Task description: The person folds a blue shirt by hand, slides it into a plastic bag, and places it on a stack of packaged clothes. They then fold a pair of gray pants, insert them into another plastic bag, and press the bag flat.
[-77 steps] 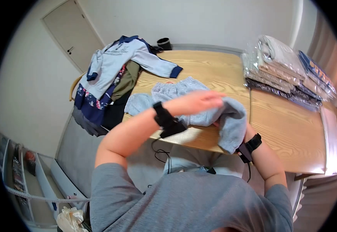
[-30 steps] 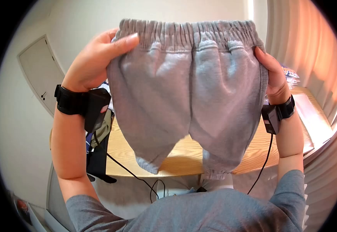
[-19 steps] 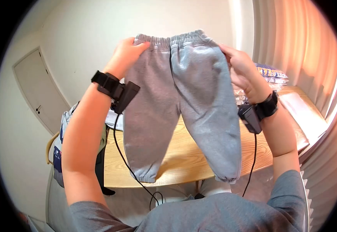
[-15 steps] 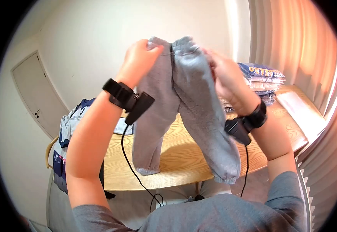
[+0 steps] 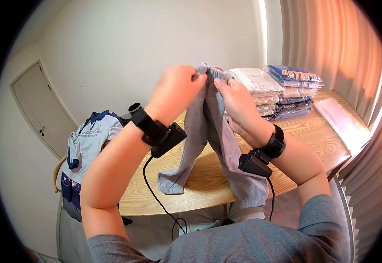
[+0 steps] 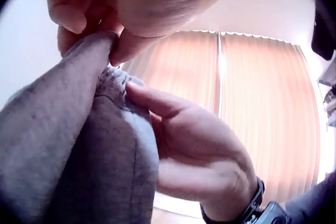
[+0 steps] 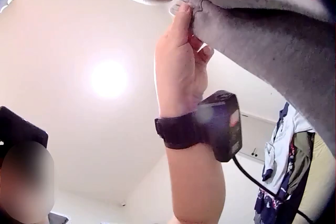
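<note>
Grey sweatpants (image 5: 195, 131) hang from both hands above the wooden table, folding inward along the middle, with the two elastic cuffs lowest. My left hand (image 5: 177, 87) pinches one side of the gathered waistband (image 5: 205, 69) between thumb and fingers. On the other side, my right hand (image 5: 239, 103) grips the waistband with its thumb on top. The two hands are close together at the waist. In the left wrist view the right thumb (image 6: 152, 98) lies on the ribbed waist edge. From the right wrist, the left hand (image 7: 181, 71) shows holding a corner of the fabric.
Stacks of folded clothes in clear plastic bags (image 5: 261, 85) stand at the back right of the table (image 5: 142, 197). A flat plastic sheet (image 5: 342, 122) lies on the right edge. Several garments (image 5: 92, 136) hang over a chair at the left. Black cables trail from the wrist cameras.
The sweatpants were lifted off the table and held up wide by the waist. Since then the hands have lowered and come together, bringing the waistband's two sides inward.
</note>
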Available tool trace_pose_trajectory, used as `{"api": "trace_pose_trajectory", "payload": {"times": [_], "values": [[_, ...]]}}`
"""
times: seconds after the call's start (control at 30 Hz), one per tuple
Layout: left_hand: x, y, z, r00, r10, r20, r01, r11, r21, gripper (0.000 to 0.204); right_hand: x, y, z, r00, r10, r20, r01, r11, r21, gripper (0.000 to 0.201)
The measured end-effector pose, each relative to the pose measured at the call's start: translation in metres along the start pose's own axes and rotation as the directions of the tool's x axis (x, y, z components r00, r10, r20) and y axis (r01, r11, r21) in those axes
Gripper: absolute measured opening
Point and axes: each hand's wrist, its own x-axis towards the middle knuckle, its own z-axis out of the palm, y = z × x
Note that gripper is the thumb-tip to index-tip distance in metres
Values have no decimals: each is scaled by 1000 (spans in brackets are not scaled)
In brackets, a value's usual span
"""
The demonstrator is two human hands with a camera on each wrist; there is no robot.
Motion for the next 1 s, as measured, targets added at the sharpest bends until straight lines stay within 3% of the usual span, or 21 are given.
{"api": "trace_pose_trajectory", "payload": {"times": [0.03, 0.07, 0.1, 0.13, 0.17, 0.23, 0.27, 0.3, 0.37, 0.4, 0.57, 0.63, 0.67, 0.7, 0.77, 0.8, 0.83, 0.9, 0.93, 0.97, 1.0], "values": [[-1, -2, 7, 1000, 0, 1, 0, 1000, 0, 28, -2, -6, 2, 1000, 11, -10, -11, 1000, -18, 24], [-2, -8, 18, 975, 168, -142, -167, 986, 21, 28, -5, -10, 3, 1000, 11, -12, -11, 1000, -18, 24], [-6, -2, 20, 903, 329, -277, -324, 944, 65, 29, -9, -14, 5, 1000, -6, -16, 6, 1000, 25, 24], [-11, 3, 21, 949, 256, -184, -259, 966, 9, 21, -12, -19, 6, 1000, -23, -19, 24, 997, 67, 24], [-12, 7, 19, 949, 256, -182, -259, 966, 7, 21, -15, -25, 5, 1000, -22, -21, 23, 998, 66, 24], [-13, 15, 14, 989, 81, 128, -46, 966, -254, 18, -20, -34, 3, 988, 82, 129, -122, 930, 347, 25], [-16, 18, 10, 971, 63, 232, 39, 912, -409, 35, -17, -31, 0, 975, 6, 223, -90, 925, 370, 23], [-19, 21, 6, 970, 62, 235, 41, 911, -410, 35, -17, -33, -2, 975, 9, 221, -92, 925, 369, 23], [-24, 26, -6, 931, 82, 355, 168, 768, -618, 49, -21, -37, -5, 971, -71, 230, 22, 978, 208, 23], [-24, 27, -13, 900, 236, 365, 128, 659, -741, 54, -20, -39, -9, 965, -61, 256, 11, 981, 194, 30], [-10, 0, -20, 890, 211, 404, 116, 751, -650, 44, -15, -34, -33, 971, 48, 234, -81, 988, 134, 38], [-5, 4, -33, 975, 175, 136, -93, 879, -467, 44, -15, -42, -32, 963, 91, 252, -142, 971, 191, 38], [-3, 2, -36, 929, 367, -47, -369, 913, -176, 50, -19, -48, -31, 957, 72, 281, -129, 973, 190, 37], [2, 1, -34, 930, 366, -47, -368, 913, -178, 50, -21, -55, -31, 957, 74, 280, -131, 973, 190, 37], [11, 1, -26, 833, 549, -69, -553, 831, -61, 54, -27, -66, -31, 944, 39, 328, -100, 980, 172, 36], [15, 4, -26, 882, 466, 65, -440, 866, -237, 55, -31, -73, -30, 941, 23, 338, -89, 980, 180, 35], [22, 8, -29, 882, 465, 75, -436, 866, -246, 55, -30, -76, -35, 937, 20, 348, -85, 981, 173, 35], [36, 18, -34, 856, 397, 331, -311, 907, -284, 54, -34, -82, -44, 939, -7, 343, -62, 980, 190, 33], [41, 29, -35, 856, 418, 303, -365, 905, -219, 52, -31, -80, -56, 935, -46, 352, -21, 983, 182, 31], [54, 23, -31, 819, 505, 273, -437, 857, -274, 60, -27, -79, -79, 915, -45, 400, 44, 999, 11, 36], [49, 40, -38, 867, 433, 248, -389, 898, -207, 52, -36, -77, -83, 942, -101, 321, 126, 990, -59, 41]]}}
